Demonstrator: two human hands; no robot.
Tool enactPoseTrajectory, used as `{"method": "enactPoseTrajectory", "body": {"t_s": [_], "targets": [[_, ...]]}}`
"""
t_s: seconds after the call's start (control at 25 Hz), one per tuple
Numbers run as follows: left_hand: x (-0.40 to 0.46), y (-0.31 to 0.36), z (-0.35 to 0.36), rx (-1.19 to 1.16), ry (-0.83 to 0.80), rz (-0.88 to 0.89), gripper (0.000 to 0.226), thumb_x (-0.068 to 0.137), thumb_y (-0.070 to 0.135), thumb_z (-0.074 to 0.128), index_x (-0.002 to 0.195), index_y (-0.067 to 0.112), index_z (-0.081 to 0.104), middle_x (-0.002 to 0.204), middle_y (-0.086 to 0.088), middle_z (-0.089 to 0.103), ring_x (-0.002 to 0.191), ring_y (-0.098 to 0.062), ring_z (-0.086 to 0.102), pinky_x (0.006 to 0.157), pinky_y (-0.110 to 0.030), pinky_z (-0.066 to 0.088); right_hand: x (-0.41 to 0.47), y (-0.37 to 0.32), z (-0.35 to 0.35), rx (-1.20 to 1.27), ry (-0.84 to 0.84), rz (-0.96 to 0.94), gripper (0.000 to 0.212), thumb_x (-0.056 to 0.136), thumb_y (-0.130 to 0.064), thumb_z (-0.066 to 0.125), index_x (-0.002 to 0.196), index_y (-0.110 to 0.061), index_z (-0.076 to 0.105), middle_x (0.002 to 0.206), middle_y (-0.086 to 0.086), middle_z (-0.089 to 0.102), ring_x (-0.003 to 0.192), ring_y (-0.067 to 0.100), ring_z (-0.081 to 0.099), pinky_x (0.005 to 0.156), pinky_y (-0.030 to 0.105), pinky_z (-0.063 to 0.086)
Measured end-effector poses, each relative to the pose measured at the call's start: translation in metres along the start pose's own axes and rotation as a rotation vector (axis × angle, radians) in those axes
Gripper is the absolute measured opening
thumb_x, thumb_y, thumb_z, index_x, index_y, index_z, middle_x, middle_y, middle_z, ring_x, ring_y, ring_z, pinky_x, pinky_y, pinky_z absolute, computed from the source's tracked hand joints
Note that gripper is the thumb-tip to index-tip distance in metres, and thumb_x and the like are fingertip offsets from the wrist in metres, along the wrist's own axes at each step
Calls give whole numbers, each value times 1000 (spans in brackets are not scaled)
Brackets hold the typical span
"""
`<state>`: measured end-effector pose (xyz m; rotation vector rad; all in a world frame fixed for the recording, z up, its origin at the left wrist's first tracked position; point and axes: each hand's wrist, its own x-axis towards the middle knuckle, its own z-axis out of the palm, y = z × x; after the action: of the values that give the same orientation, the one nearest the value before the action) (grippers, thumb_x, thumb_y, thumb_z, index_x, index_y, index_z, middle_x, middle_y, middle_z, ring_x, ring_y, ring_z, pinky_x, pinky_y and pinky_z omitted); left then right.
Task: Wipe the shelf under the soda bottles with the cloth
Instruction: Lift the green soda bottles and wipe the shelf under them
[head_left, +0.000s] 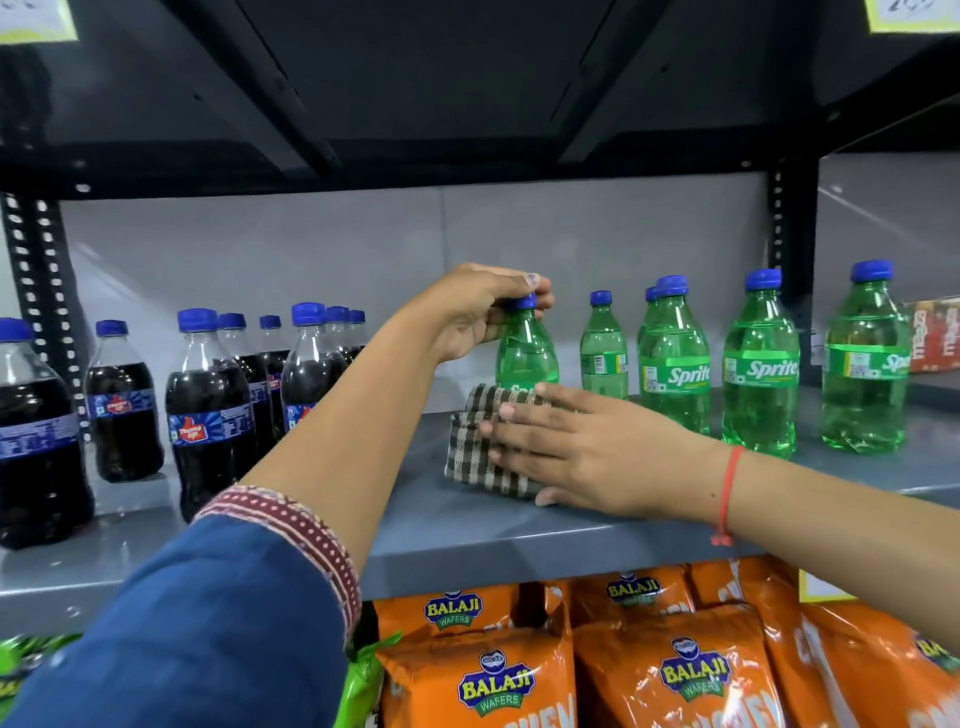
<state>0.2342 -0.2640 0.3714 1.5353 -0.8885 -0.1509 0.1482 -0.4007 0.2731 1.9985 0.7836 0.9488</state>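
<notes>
Pinching the blue cap of a green plastic Sprite bottle (525, 353), the left hand (480, 312) has its grip closed around the bottle's neck. Just below that grip, the right hand (582, 449) lies flat with fingers spread, grasping nothing, pressing a folded brown-and-white checked cloth (475, 447) onto the grey metal shelf (467, 535). More green bottles (758, 364) stand beyond the right wrist.

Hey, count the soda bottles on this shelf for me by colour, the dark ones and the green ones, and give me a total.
Dark cola plastic bottles with blue caps: 8, some at the back only partly visible
Green plastic Sprite bottles with blue caps: 6, one of them in the grip of the left hand
Total: 14
</notes>
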Motion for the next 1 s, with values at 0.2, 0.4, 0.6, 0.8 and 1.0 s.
{"method": "enactPoseTrajectory", "body": {"t_s": [0.2, 0.4, 0.6, 0.8, 1.0], "targets": [[0, 1, -2, -12, -4, -11, 13, 87, 10, 53, 90, 5, 65, 89, -8, 68, 79, -16, 65, 79, -24, 54, 1, 8, 2, -39, 43, 5, 49, 92, -39, 33, 128, -14, 55, 138, 7, 52, 127, 24, 48, 106, 42, 36], [2, 0, -3, -17, -16, -22, 13, 86, 11, 54, 90, 5, 66, 89, -8, 69, 79, -16, 66, 81, -26, 54, 1, 12, 2, -81, 73, 16, 52, 93, -40, 33, 132, -10, 50, 141, 9, 49, 130, 24, 45, 109, 39, 30], [2, 1, -2, -13, -8, -15, 14, 85, 10, 55, 92, 4, 66, 88, -8, 70, 79, -17, 66, 79, -25, 55, 2, 13, 3, -102, 87, 16, 53, 94, -38, 33, 133, -5, 47, 141, 12, 47, 130, 26, 44, 108, 41, 29], [1, 1, -1, -28, -9, -8, 13, 86, 9, 54, 90, 4, 65, 87, -9, 69, 79, -17, 66, 80, -25, 54, 2, 15, 5, -135, 102, 7, 52, 94, -36, 35, 134, -5, 46, 142, 12, 46, 131, 26, 43, 109, 41, 27], [2, 1, 0, -10, -9, -20, 13, 86, 10, 54, 89, 5, 65, 85, -8, 69, 77, -16, 66, 79, -25, 55, -1, 15, 5, -109, 91, -30, 50, 93, -34, 37, 133, -6, 48, 141, 11, 48, 129, 26, 45, 108, 41, 29]]}}
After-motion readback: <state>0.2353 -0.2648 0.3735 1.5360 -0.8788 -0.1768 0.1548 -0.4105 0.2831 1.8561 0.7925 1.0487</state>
